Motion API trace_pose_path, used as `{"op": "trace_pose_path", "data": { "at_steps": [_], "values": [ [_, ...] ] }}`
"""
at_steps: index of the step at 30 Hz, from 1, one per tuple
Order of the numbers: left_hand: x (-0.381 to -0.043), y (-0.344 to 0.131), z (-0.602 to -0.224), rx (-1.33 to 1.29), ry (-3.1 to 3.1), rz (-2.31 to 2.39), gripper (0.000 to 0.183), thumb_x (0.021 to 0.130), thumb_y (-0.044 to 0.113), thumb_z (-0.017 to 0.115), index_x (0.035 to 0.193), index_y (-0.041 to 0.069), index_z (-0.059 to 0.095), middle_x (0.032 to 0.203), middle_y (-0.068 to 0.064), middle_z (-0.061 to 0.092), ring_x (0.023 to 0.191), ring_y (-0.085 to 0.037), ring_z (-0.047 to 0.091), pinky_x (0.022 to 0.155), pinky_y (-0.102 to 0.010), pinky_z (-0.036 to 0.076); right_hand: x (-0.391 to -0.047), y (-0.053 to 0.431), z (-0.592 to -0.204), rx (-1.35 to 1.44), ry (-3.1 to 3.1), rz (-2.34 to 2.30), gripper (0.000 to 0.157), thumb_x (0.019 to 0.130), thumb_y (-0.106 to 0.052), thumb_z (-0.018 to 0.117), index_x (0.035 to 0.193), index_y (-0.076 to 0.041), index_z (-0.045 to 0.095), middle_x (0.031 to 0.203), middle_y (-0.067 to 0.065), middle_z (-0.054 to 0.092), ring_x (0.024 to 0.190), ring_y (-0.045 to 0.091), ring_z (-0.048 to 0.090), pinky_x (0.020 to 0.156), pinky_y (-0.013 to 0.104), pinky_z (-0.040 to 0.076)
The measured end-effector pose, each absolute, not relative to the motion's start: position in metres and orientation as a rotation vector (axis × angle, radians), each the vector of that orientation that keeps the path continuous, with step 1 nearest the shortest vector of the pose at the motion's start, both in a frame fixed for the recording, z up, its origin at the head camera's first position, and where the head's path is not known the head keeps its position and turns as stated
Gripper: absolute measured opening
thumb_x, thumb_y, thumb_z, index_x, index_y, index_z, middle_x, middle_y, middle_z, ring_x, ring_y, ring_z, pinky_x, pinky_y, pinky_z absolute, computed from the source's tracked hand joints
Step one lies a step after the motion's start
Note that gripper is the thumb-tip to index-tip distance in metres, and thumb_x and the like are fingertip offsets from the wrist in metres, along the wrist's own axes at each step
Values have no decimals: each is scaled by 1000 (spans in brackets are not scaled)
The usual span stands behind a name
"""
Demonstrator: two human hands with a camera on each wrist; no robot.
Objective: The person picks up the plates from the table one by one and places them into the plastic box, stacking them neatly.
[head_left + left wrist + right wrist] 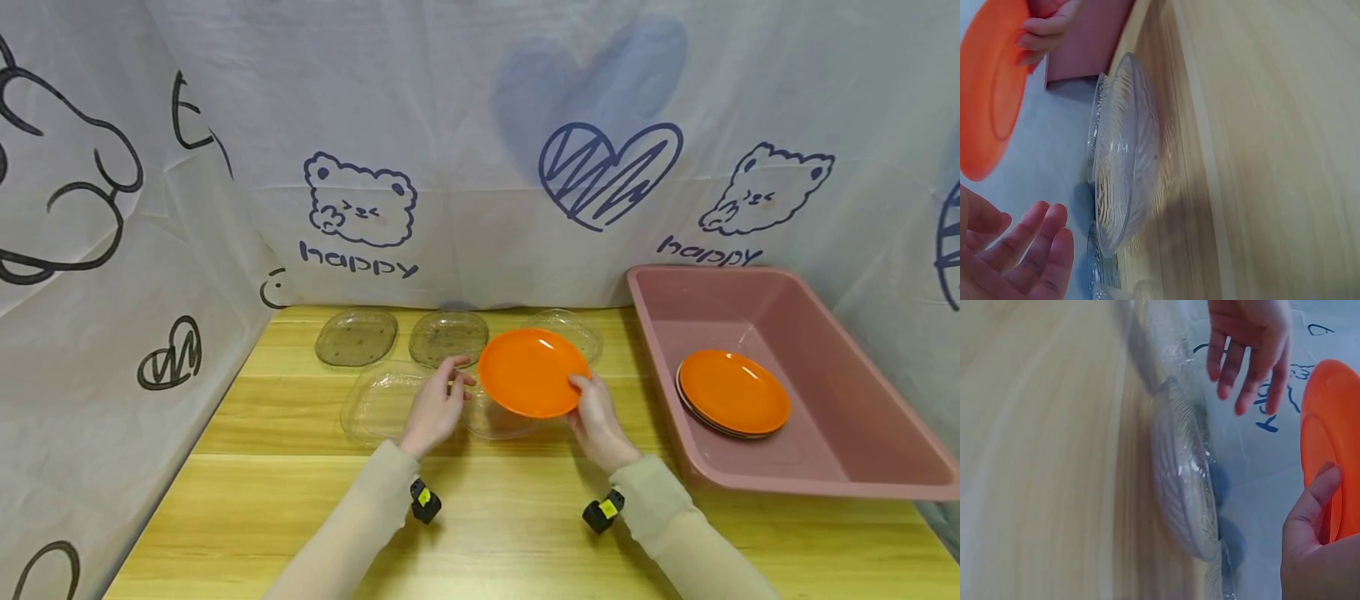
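Note:
An orange plate (534,372) is held up above the table by my right hand (597,421), which pinches its right rim between thumb and fingers. In the right wrist view the plate (1329,437) is seen edge-on, its underside ring facing the camera. My left hand (438,406) is just left of the plate with fingers loosely bent, holding nothing; the left wrist view shows a gap between its fingers (1055,262) and the plate. Below the raised plate lies a clear ribbed plastic dish (491,421), partly covered by it in the head view.
Around it lie another large clear dish (382,404), two smoky dishes (357,337) and a clear dish (581,333) at the back. At right, a pink basin (840,467) holds a stack of plates (735,392) topped with orange. A printed cloth (480,242) hangs behind.

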State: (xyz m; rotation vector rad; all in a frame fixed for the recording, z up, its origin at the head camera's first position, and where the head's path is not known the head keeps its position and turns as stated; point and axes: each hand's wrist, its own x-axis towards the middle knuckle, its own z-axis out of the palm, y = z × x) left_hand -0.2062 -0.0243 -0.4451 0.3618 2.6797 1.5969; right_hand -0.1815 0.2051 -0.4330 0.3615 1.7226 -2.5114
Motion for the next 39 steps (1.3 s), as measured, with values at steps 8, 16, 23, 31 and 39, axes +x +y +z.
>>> {"op": "trace_pose_path", "data": {
  "at_steps": [8, 16, 23, 31, 39],
  "values": [
    [-208, -23, -447, 488, 2882, 1401, 36, 101, 2, 44, 134, 2, 59, 109, -15, 73, 87, -25, 69, 73, -33, 55, -176, 209, -421, 387, 1591, -2611, 34, 107, -13, 29, 138, -3, 37, 94, -8, 62, 84, 4, 65, 76, 19, 56],
    [-203, -14, -445, 547, 2915, 1322, 34, 99, 1, 46, 130, 3, 61, 111, -15, 73, 85, -21, 66, 79, -37, 56, -161, 219, -406, 395, 1486, -2657, 25, 107, -14, 29, 129, -12, 41, 99, -9, 62, 91, 4, 63, 83, 19, 55],
    [-204, 0, -444, 625, 2889, 1333, 33, 101, 3, 46, 130, 3, 61, 112, -15, 73, 96, -26, 70, 85, -41, 59, -151, 237, -385, 362, 1461, -2660, 23, 109, -19, 28, 129, -17, 41, 109, -8, 56, 97, 4, 60, 85, 17, 53],
    [-202, 21, -434, 726, 2883, 1300, 34, 100, 3, 48, 131, 4, 61, 114, -13, 73, 102, -26, 70, 90, -40, 59, -148, 267, -361, 320, 1369, -2700, 24, 110, -23, 33, 134, -20, 38, 120, -7, 51, 102, 6, 58, 86, 18, 55],
    [-198, 47, -424, 841, 2929, 1169, 35, 100, 5, 48, 132, 7, 61, 115, -7, 73, 98, -20, 71, 87, -34, 58, -149, 307, -348, 258, 1193, -2811, 29, 109, -20, 43, 136, -18, 34, 123, -3, 51, 104, 12, 60, 85, 26, 59]
  ]
}}
